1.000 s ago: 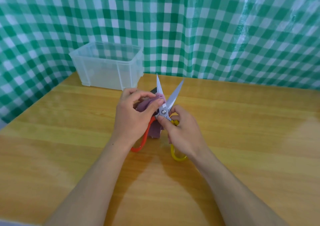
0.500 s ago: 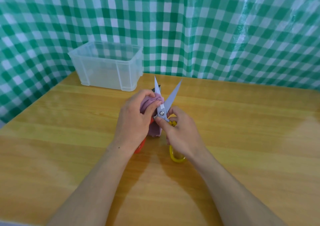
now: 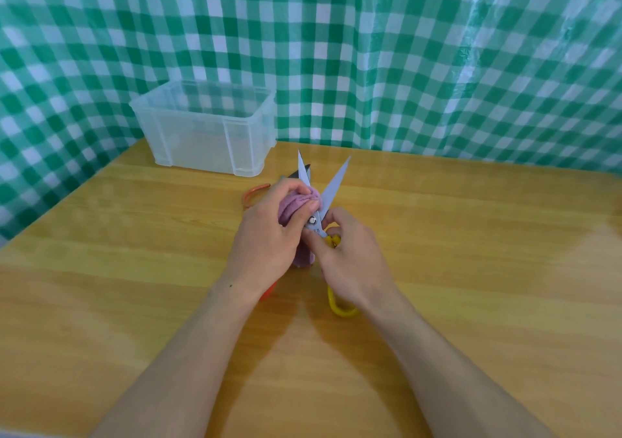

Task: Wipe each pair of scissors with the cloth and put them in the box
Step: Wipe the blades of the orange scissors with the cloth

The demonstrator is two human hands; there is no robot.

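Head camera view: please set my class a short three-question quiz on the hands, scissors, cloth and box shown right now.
1. True or false: the blades of the yellow-handled scissors are spread open.
2. What does the left hand hold? A) a purple cloth B) a sponge C) nothing
3. Fill the gap: the clear box stands at the table's far ___ side.
Key: 1 true; 2 A; 3 left.

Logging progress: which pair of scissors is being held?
The yellow-handled scissors with open steel blades, gripped by the right hand; the orange-handled pair lies on the wooden table.
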